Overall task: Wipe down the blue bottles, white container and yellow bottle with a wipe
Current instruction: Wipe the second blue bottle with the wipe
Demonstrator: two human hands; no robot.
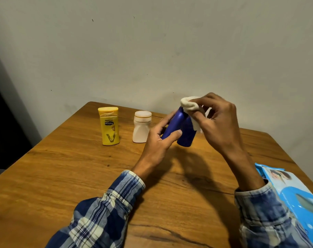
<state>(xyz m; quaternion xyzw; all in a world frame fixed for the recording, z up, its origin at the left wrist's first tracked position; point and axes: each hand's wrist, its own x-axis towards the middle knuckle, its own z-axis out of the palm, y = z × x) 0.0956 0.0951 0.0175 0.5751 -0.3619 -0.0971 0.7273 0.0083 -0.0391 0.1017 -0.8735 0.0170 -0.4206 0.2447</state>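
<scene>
My left hand [161, 138] grips a blue bottle [173, 125], tilted with its top toward the right. A second blue bottle [187, 135] stands just behind and to the right of it on the table. My right hand [218, 120] pinches a bunched white wipe [188, 104] against the top of the tilted bottle. The yellow bottle [110, 126] and the white container [141, 126] stand upright side by side to the left, untouched.
A wooden table [80, 176] runs up to a pale wall. A blue wipes pack [295, 192] lies at the table's right edge near my right sleeve. A dark gap lies beyond the table's left edge.
</scene>
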